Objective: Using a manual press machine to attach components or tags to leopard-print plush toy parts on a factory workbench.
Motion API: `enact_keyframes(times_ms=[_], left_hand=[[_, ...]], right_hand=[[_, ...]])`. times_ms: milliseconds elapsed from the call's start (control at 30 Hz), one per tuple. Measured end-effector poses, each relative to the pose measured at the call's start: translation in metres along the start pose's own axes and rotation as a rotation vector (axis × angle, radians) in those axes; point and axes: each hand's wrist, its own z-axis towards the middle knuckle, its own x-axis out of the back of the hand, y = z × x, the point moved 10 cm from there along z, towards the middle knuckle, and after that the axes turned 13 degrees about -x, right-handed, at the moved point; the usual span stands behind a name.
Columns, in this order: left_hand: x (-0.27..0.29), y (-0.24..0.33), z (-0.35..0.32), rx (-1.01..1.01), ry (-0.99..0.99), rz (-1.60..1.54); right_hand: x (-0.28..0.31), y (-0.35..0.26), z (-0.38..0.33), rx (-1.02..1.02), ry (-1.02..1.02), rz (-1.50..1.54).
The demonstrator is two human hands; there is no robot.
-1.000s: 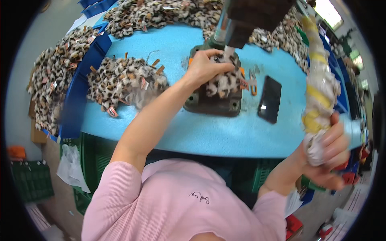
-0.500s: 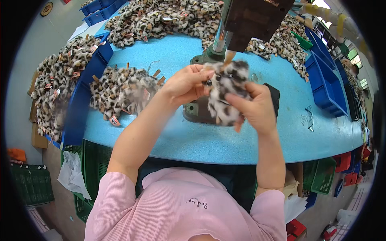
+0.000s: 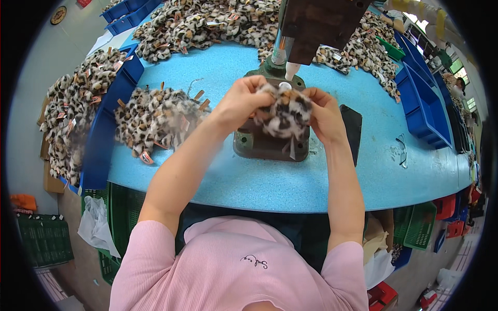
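Observation:
Between my two hands is a spotted plush skin (image 3: 282, 115), black, white and tan, with a pale strip hanging from its lower end. My left hand (image 3: 248, 101) is closed on its left edge, and my right hand (image 3: 324, 111) pinches its upper right side. The piece is held just in front of the white tip (image 3: 292, 71) of a bench press (image 3: 324, 31), over the dark metal base (image 3: 270, 150). A small white round post (image 3: 285, 85) shows on the base below the tip. The fingertips are partly hidden in the fur.
More spotted plush pieces (image 3: 158, 116) lie left on the blue table (image 3: 249, 186). Another heap (image 3: 207, 26) spreads behind the press. A full blue bin (image 3: 116, 103) stands at the left, blue trays (image 3: 423, 114) at the right. A dark flat pad (image 3: 351, 132) and glasses (image 3: 402, 150) lie right.
The plush skin has been turned and bunched up, and its eye no longer faces up. My right hand has moved up to its upper edge. The press's white tip and post now show.

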Motion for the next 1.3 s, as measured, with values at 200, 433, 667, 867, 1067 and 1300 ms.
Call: enact_keyframes(times_ms=[200, 433, 667, 867, 1067, 1300], left_hand=[[0.011, -0.019, 0.01, 0.04, 0.054, -0.259], [0.005, -0.021, 0.005, 0.038, 0.015, -0.55], [0.033, -0.045, 0.028, 0.028, 0.174, -0.213], [0.031, -0.04, 0.028, -0.003, 0.229, 0.19], [0.039, -0.042, 0.027, 0.028, 0.178, 0.462], [0.037, -0.022, 0.03, -0.182, 0.153, 0.705]], right_hand=[[0.013, -0.013, 0.013, 0.218, 0.287, -0.228], [0.015, -0.014, 0.019, 0.306, 0.296, -0.257], [0.017, -0.007, 0.03, 0.105, 0.286, -0.271], [0.021, 0.004, 0.039, 0.086, 0.195, -0.558], [-0.002, -0.043, -0.008, 0.386, 0.322, -0.389], [-0.013, -0.029, -0.02, 0.641, 0.292, -0.634]])
